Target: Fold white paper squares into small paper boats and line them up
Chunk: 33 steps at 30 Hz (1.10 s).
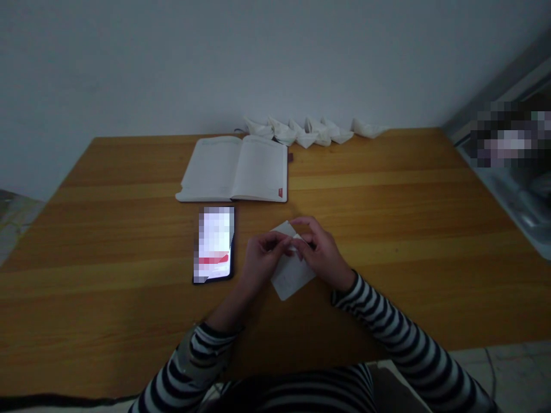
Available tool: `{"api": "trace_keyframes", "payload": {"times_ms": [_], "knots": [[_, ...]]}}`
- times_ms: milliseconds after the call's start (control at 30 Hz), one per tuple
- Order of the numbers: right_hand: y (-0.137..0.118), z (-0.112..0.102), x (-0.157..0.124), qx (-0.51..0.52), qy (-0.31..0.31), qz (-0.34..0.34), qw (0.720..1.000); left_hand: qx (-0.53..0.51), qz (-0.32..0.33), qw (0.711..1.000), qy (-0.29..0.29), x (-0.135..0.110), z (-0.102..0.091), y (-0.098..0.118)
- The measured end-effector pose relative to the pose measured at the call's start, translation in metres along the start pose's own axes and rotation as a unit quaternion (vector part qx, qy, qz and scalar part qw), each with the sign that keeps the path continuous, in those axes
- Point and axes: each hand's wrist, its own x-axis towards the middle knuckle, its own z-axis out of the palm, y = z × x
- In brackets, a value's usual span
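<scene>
Pale wall (215,63) stood behind, and out in front of it ran a wood-grained surface (400,201) in warm bands of brown, with all the action near the front. And there it was, the white paper (291,278), right in the middle of things, caught between left hand (262,258) and right hand (325,255)! Both sets of fingers (280,248) were closed on it, the tips meeting over a small fold in its upper part. One corner poked out beyond the fingertips on the far side; the broad lower part spread below them, its point aimed at the person. Whether that lower edge touched the surface, you could not tell. Striped sleeves (379,304) framed the scene from either side. Over to the left, just beside the left hand, lay a phone (214,241), its screen lit. Beyond that, an open notebook (215,166) showed two pale pages. And along the back edge, what a line-up: folded paper shapes (317,132) bunched together, with one more sitting slightly apart at the right end!
</scene>
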Motion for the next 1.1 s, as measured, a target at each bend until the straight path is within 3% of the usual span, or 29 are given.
{"api": "trace_keyframes", "payload": {"times_ms": [133, 300, 467, 633, 800, 933, 1100], "knots": [[0.002, -0.002, 0.000, -0.003, -0.017, -0.040, 0.999, 0.024, 0.040, 0.999, 0.027, 0.003, -0.003, -0.002], [0.007, -0.002, 0.004, 0.134, -0.027, -0.007, 0.991, 0.089, 0.111, 0.987, 0.072, 0.001, -0.004, -0.001], [0.006, -0.002, 0.007, 0.191, 0.024, 0.035, 0.981, 0.113, 0.102, 0.986, 0.061, -0.001, -0.004, -0.005], [0.004, -0.002, 0.007, 0.219, 0.032, 0.068, 0.973, 0.250, 0.214, 0.944, 0.021, 0.000, -0.003, -0.012], [0.001, -0.003, 0.006, 0.176, 0.000, 0.066, 0.982, 0.269, 0.257, 0.928, -0.007, -0.001, -0.001, -0.016], [0.002, -0.004, 0.006, 0.094, 0.012, 0.026, 0.995, 0.260, 0.282, 0.923, -0.019, -0.002, 0.001, -0.016], [0.005, -0.006, 0.006, 0.001, 0.018, -0.023, 1.000, 0.244, 0.269, 0.932, -0.014, -0.001, 0.002, -0.016]]}}
